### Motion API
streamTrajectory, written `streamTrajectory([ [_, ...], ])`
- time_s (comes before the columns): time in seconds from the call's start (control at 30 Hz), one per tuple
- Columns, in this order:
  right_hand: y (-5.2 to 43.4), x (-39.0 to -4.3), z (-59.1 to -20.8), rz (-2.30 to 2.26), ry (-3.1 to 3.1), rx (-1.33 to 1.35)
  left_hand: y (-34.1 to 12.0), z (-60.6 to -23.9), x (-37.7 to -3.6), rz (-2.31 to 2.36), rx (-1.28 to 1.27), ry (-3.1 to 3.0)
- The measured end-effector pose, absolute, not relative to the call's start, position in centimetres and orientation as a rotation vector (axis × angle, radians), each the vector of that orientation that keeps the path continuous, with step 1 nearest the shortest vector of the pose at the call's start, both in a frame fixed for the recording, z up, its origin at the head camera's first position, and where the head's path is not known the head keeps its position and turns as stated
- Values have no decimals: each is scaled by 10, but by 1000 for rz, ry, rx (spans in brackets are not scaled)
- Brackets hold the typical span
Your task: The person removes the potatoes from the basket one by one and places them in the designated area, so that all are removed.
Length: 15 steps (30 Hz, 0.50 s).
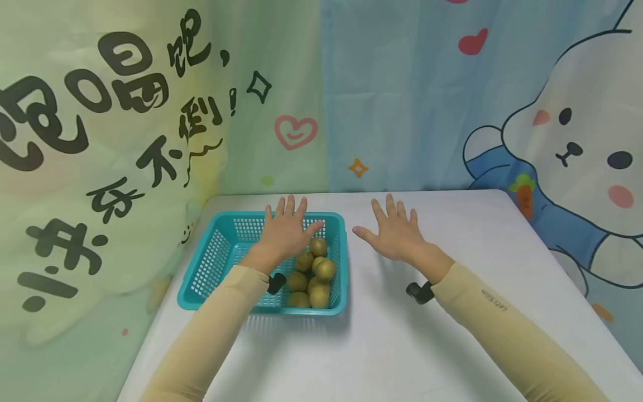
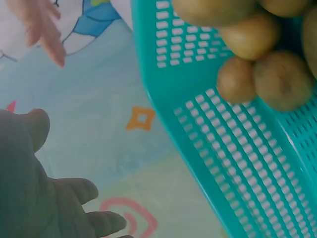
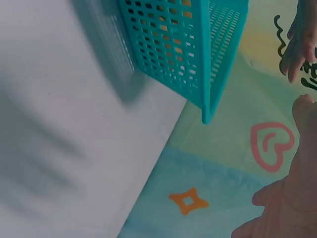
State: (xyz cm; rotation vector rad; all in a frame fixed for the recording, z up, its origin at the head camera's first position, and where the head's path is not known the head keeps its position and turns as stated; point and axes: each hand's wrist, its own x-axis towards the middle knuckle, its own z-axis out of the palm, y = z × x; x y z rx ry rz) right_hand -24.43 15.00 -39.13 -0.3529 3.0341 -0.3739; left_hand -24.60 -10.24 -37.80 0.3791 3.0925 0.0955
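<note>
Right now both hands are spread flat, holding nothing: my left hand (image 1: 283,234) over the basket (image 1: 206,273), right hand (image 1: 397,234) above the bench (image 1: 452,335). I'd lower the left onto the nearest kiwi (image 1: 318,246), curling fingers gently around it.

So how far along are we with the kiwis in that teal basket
Nothing looks moved yet: all the kiwis, about seven, sit bunched at the right side of the teal basket, and none lies on the white table. In hand: the left hand hovers open over the basket, holding nothing; the right hand is spread open above the table beside it. Left to do, it seems: any picking up or moving of the fruit.
</note>
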Motion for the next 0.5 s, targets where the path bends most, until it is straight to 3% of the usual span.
streamTrajectory([
  [0.23, 135, -236, -404, -421, 3036, -490, -153, -378, -232, 167, 261, 3064],
  [0.5, 106, -220, -419, -548, 2958, -971, -224, -387, -215, 210, 78, 3012],
])
